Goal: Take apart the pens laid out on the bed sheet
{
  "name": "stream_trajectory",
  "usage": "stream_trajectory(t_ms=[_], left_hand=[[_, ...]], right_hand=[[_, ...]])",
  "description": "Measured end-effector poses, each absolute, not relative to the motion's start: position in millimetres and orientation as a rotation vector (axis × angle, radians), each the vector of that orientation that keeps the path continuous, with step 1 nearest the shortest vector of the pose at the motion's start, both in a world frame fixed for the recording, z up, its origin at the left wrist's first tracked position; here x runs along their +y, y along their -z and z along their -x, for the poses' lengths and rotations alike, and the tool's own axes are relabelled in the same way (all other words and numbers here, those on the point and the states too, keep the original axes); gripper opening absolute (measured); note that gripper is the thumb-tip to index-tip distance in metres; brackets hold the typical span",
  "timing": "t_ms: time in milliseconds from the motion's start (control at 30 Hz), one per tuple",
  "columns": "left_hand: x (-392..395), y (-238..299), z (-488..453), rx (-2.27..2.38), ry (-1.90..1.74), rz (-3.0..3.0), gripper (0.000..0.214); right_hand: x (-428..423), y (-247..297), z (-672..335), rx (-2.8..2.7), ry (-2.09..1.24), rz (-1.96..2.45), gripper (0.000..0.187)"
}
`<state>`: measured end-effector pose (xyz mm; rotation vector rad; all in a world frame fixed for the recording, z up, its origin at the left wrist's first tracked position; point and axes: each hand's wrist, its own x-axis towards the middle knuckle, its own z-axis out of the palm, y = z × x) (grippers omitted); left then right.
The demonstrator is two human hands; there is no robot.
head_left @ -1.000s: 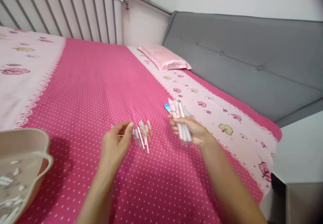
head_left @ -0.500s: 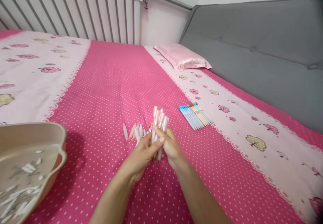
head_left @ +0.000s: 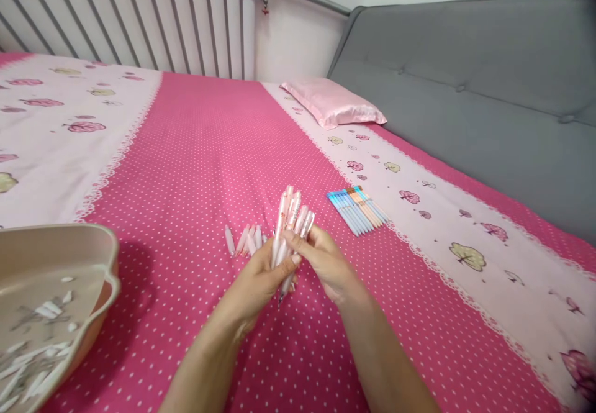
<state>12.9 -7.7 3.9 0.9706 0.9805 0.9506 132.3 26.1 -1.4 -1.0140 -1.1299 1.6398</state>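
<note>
A bunch of pale pink and clear pens (head_left: 292, 211) is held upright between my two hands, tips pointing down. My left hand (head_left: 263, 276) is closed around the lower left of the bunch, its thumb across the front. From the right, my right hand (head_left: 325, 258) grips the same pens, thumb over them and fingers behind. Just beyond my left hand lie several loose pale pink and white pen parts (head_left: 249, 238), partly hidden by the hand. To the right of my hands, a neat row of blue and peach pens (head_left: 357, 210) lies flat on the bedspread.
A beige basin (head_left: 100, 239) at the left holds several small white pieces (head_left: 49, 309) and thin grey ones. The pink dotted bedspread (head_left: 200, 146) spreads beneath everything. A pink pillow (head_left: 333, 102) lies farther back beside the grey headboard (head_left: 475, 59). A white radiator (head_left: 139, 22) stands behind.
The pens in my hands have fanned out a little and tilted, tops rightward. My right hand has shifted slightly right. The view has moved slightly.
</note>
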Motion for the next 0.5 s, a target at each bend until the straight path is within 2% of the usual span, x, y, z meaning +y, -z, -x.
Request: stream_trajectory(t_ms=[267,500], left_hand=[[-4.1,-5.3,-15.2,1.008,-0.925,-1.018,0.032],[2.6,8.5,-17.5,1.161,-0.957,-1.181,0.041]], right_hand=[[33.5,5.1,-126.5,-0.83,-1.799,1.0,0.014],[35.5,4.1,-123.0,-0.707,-1.718,1.051,0.009]])
